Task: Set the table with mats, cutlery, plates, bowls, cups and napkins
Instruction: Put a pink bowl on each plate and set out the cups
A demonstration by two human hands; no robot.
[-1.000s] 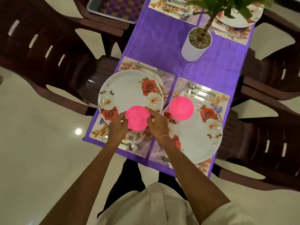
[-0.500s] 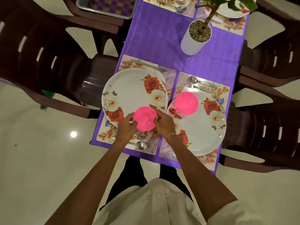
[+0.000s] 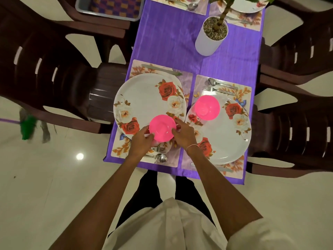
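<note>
At the near end of the table, over the purple tablecloth [image 3: 171, 38], a pink bowl [image 3: 162, 128] sits between the person's two hands. The left hand [image 3: 141, 143] grips the bowl's near-left side with curled fingers, and the right hand [image 3: 183, 135] pinches its right side, forefinger reaching along the far edge and thumb at the near edge. The bowl is centred between the two grips, above the near-right rim of the left plate [image 3: 144, 100]; whether it touches the plate cannot be told.

That rose-patterned plate lies on the left mat [image 3: 122, 150], and a table knife [image 3: 160, 69] lies on the mat just beyond it. A near fork [image 3: 160, 150] and a near spoon [image 3: 161, 157] lie on the same mat below the hands, partly hidden by them.

To the right, just beside, the right plate [image 3: 225, 139] rests on the right mat [image 3: 243, 91] with a second bowl [image 3: 207, 107] of the same pink on its far-left part. A far spoon [image 3: 212, 81] and a far fork [image 3: 216, 89] lie on that mat beyond the plate.

Farther along the cloth stands a white plant pot [image 3: 209, 40]. Dark chairs [image 3: 54, 74] flank the table, and a grey tray [image 3: 108, 8] with checked cloth sits on the far-left one.
</note>
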